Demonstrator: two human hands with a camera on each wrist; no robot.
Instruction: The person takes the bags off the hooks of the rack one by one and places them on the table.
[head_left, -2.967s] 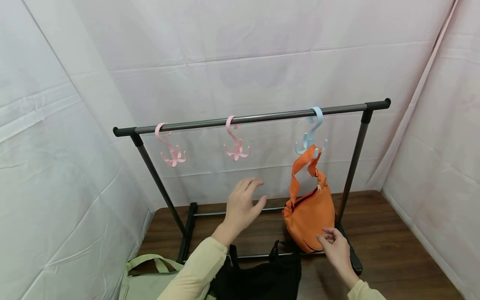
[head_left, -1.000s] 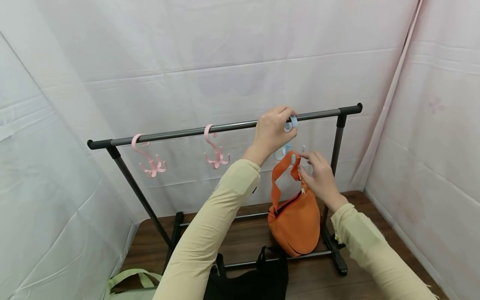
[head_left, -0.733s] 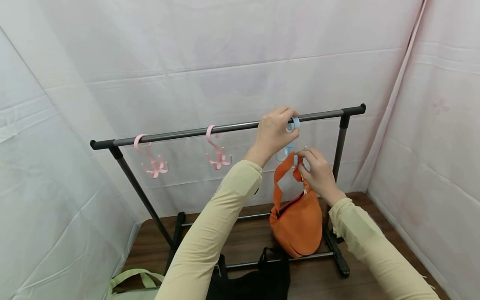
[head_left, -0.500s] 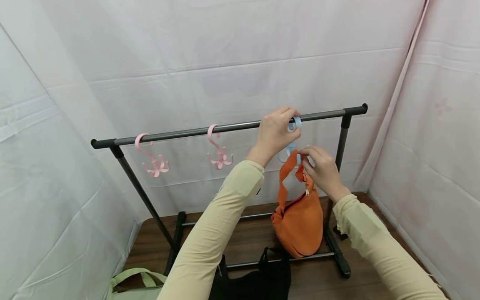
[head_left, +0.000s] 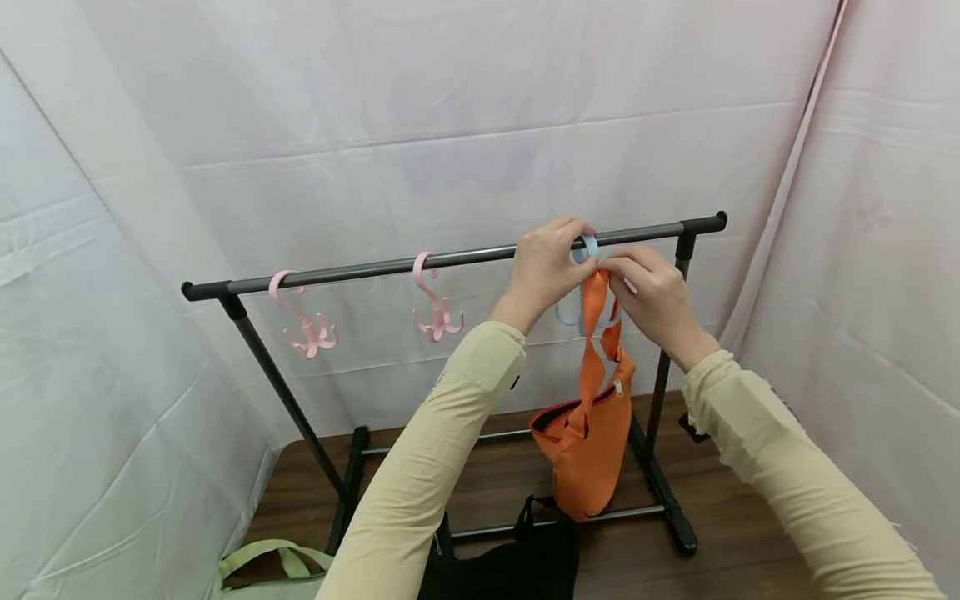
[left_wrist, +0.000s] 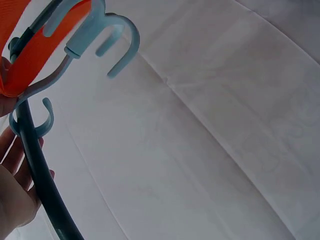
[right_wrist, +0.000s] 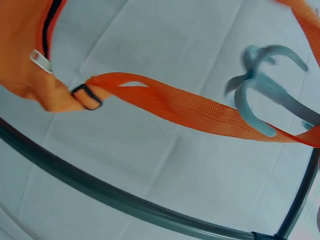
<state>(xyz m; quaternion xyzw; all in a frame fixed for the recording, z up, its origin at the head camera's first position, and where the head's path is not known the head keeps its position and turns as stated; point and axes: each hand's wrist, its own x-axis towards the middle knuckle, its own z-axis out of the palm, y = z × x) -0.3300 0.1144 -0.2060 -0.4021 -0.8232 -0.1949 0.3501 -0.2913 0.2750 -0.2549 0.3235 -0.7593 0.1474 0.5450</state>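
Observation:
At the rail, my left hand [head_left: 546, 265] pinches the upper curve of a light blue multi-prong hook [head_left: 590, 244]. Close beside it my right hand [head_left: 654, 296] pinches the strap [head_left: 592, 325] of an orange shoulder bag [head_left: 588, 475], holding the strap's top above the hook's prongs. Below, the bag hangs tilted, its zipper partly undone. In the left wrist view the blue hook [left_wrist: 87, 37] shows with the orange strap [left_wrist: 37, 60] alongside. From the right wrist, one prong of the hook [right_wrist: 250, 97] overlaps the strap [right_wrist: 185, 107]; the right hand is mostly out of that view.
Two pink hooks [head_left: 309, 335] [head_left: 438, 315] hang on the black rack's rail [head_left: 352, 268] to the left. A black bag [head_left: 502, 567] and a light green bag [head_left: 273, 588] lie at the front. Pale cloth walls [head_left: 450, 167] stand behind and on both sides.
Both hands have come up to the blue hook since the oldest frame. My right hand has then raised the strap from the prongs' level to the hook's neck, and the bag has turned.

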